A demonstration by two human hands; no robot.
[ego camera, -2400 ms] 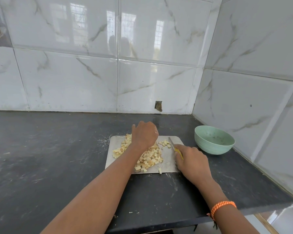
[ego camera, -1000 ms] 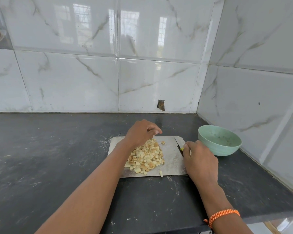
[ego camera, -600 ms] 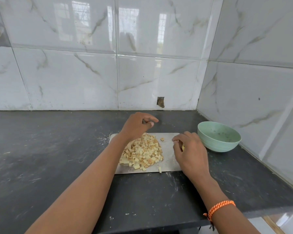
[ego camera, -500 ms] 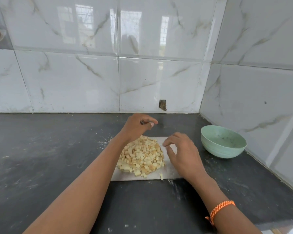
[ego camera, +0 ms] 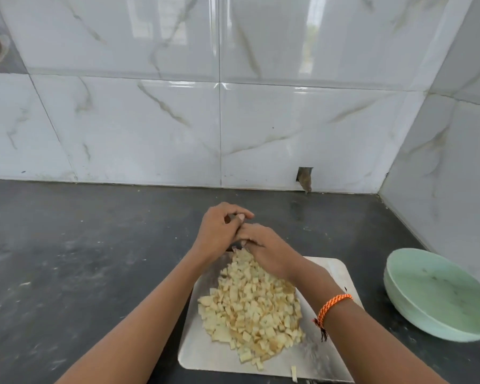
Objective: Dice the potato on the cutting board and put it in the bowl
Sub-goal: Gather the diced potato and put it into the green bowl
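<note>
Potato dice (ego camera: 251, 306) lie heaped on your cutting board (ego camera: 205, 353), one stray at its near edge, bowl (ego camera: 438, 297) empty to the right. Beyond, your left hand (ego camera: 219, 234) and right hand (ego camera: 266, 250) meet, fingers curled; contents cannot be told. Scooping hastily risks spilling dice onto the counter (ego camera: 67, 259)

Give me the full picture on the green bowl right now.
The bowl is pale mint green, round and shallow, and looks like matte plastic or melamine. It sits upright on the dark countertop, right of the cutting board and near the tiled side wall. It holds no potato, only faint specks. Neither hand touches it.
</note>
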